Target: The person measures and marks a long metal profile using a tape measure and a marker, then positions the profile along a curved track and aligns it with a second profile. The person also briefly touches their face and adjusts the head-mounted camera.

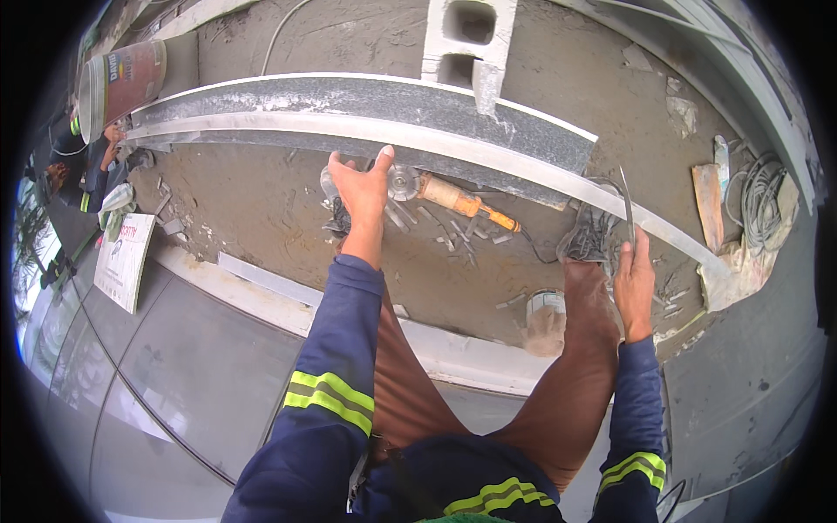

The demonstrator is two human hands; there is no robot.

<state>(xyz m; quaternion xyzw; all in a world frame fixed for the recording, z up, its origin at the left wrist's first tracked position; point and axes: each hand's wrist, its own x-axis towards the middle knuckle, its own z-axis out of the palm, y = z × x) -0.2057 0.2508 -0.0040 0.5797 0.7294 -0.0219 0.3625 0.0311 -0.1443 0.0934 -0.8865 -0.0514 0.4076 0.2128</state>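
Note:
A long, narrow dark grey speckled stone slab (349, 91) lies across the work area, with a pale metal straightedge (488, 148) along it. My left hand (359, 193) is at the slab's near edge, by the straightedge, thumb and fingers spread. Over on the right, my right hand (636, 283) is closed around a thin, slightly curved metal strip (629, 209), which points away from me across the straightedge. Below the slab, between my feet, rests an orange angle grinder (449, 196) with its disc (403, 183) near my left hand.
A co-worker's hand (113, 135) is at the slab's left end, beside a bucket (135, 78). A hollow concrete block (432, 44) stands behind. Offcuts litter the cement floor. A can (547, 303) sits by my right leg; coiled cable (763, 205) lies far right.

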